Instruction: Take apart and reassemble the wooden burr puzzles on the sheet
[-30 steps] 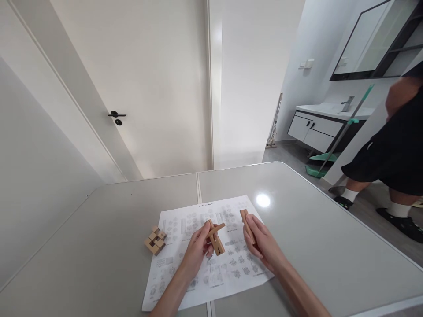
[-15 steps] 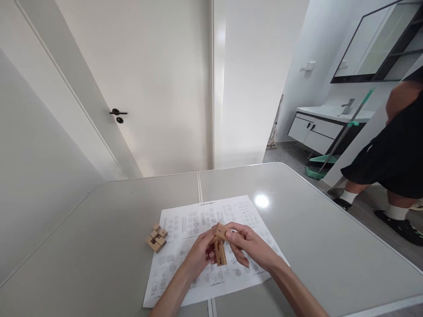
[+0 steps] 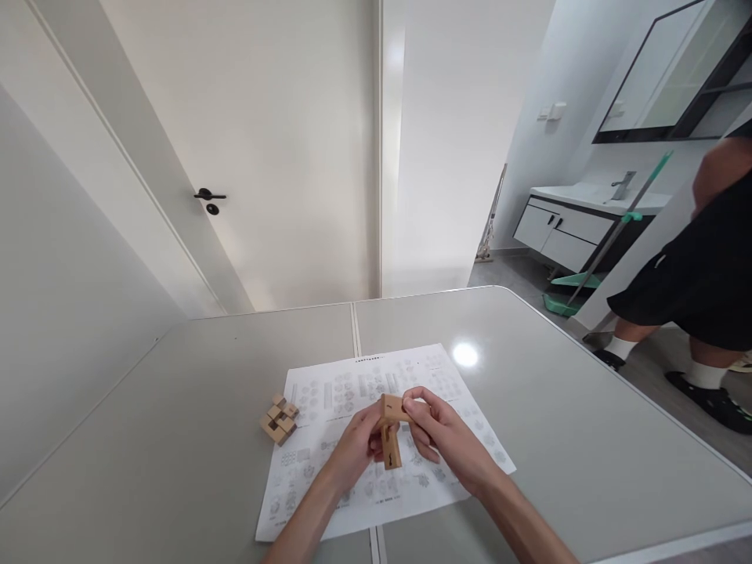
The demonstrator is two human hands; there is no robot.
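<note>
The fingers of the left hand (image 3: pixel 351 450) pinch a brown, notched wooden bar (image 3: pixel 391 456); those of the right hand (image 3: pixel 452 435) pinch a second brown wooden bar (image 3: pixel 391 408) across its far end, apparently for mutual steadiness, above white printed paper (image 3: pixel 338 407). Where the bars meet is hidden. Farther right, a black-clad person (image 3: pixel 696 270) is cut off.

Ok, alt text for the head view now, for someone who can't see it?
A left hand and a right hand hold wooden pieces close together above a printed sheet on a grey table. A cluster of wooden blocks sits at the sheet's left edge. Behind are a white door and, far right, another person.
</note>
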